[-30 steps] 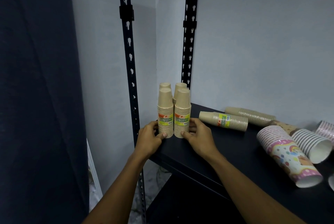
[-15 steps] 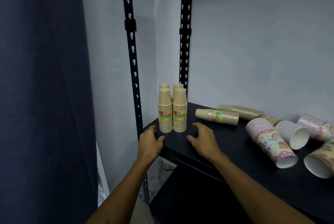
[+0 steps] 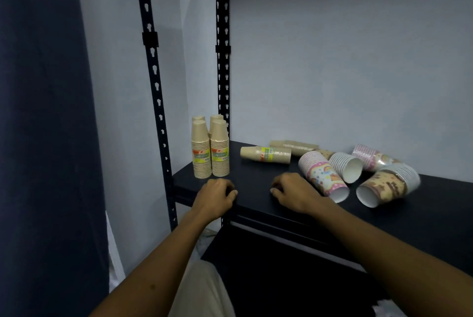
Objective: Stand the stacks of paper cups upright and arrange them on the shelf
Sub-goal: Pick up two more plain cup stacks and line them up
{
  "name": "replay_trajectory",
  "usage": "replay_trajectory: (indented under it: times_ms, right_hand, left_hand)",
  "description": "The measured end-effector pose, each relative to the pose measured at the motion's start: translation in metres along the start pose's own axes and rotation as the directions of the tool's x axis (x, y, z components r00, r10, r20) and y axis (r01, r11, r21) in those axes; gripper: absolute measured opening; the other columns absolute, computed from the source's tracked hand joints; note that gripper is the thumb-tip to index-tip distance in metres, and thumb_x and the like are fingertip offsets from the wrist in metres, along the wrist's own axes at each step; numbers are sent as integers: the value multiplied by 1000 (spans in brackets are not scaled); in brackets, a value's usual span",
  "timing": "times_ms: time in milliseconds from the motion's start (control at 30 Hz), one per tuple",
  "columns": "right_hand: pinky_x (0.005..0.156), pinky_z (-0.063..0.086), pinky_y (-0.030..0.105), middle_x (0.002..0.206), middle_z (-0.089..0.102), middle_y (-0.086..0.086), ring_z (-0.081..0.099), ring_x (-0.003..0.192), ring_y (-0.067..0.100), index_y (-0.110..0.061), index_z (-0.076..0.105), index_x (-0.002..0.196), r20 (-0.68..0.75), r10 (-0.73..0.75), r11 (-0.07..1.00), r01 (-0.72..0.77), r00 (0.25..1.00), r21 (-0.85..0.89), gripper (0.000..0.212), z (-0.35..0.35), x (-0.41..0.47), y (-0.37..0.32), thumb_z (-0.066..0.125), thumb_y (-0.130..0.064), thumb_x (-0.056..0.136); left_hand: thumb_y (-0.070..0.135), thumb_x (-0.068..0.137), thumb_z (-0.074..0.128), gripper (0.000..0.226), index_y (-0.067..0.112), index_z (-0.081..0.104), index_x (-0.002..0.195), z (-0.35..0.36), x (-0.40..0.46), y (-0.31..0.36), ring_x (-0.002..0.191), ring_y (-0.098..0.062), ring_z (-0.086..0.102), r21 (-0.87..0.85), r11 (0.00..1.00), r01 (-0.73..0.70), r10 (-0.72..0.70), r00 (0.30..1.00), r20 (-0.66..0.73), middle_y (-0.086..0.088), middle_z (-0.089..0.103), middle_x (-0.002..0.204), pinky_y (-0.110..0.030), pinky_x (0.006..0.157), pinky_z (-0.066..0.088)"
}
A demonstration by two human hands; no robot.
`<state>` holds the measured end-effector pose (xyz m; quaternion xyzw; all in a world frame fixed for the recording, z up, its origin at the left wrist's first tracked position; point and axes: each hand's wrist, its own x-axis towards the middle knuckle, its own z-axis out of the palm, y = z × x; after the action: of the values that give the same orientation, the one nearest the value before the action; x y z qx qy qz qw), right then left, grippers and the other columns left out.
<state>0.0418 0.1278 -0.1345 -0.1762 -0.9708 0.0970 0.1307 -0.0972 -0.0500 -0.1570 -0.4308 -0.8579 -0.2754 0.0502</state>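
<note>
Four upright tan cup stacks [image 3: 210, 149] stand at the black shelf's [image 3: 422, 216] left corner, the rear two mostly hidden. Both the left hand [image 3: 216, 197] and right hand [image 3: 294, 193] hold nothing, fingers loosely curled. The toppled stacks [image 3: 332, 165] overlap; five show, perhaps more.

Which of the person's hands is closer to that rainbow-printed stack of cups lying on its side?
The right hand, just left of the rainbow-printed stack. The left hand is farther left, below the upright brown stacks.

Tan cups [image 3: 201, 149], black shelf [image 3: 256, 183]
</note>
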Motion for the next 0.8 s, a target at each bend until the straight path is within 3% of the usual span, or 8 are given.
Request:
replay_trajectory:
  times_ms: [167,300,433,667,800]
  right_hand:
    - [88,48,36,109,69,9,63,102,26,-10,69,106,-135,-3,1000,2,991,-12,26,-25,-6,12,54,-22,89]
    - [81,49,36,97,70,5,64,91,26,-15,69,95,-231,-13,998,-1,973,-58,24,-45,-2,21,50,-24,85]
    - [80,50,41,97,69,7,62,92,27,-14,67,95,-243,28,999,-37,970,-33,24,-59,5,34,48,-23,83]
    - [95,45,38,120,66,9,57,113,27,-10,65,116,-232,120,989,-136,965,-54,32,-72,31,61,51,-23,90]
    - [99,42,38,125,63,9,54,118,27,-9,63,119,-197,157,984,-170,968,-55,33,-75,51,78,52,-22,90]
  left_hand:
    - [33,89,58,28,15,67,110,7,19,11,104,-21,61,-11,999,-53,53,997,59,-3,68,112,-42,90,51]
    - [33,89,59,30,15,65,112,13,36,9,104,-19,60,-29,997,-73,74,995,73,-3,66,113,-40,89,51]
    - [33,89,60,34,14,63,116,22,55,12,105,-21,59,-49,996,-81,85,993,79,-5,66,114,-38,89,50]
    - [32,90,57,54,10,42,137,48,86,20,125,-27,48,-22,999,-48,48,999,21,-11,51,136,-39,101,42]
    - [30,89,58,59,14,32,139,58,106,28,123,-29,46,23,999,-37,38,999,-31,-10,39,139,-43,93,47]
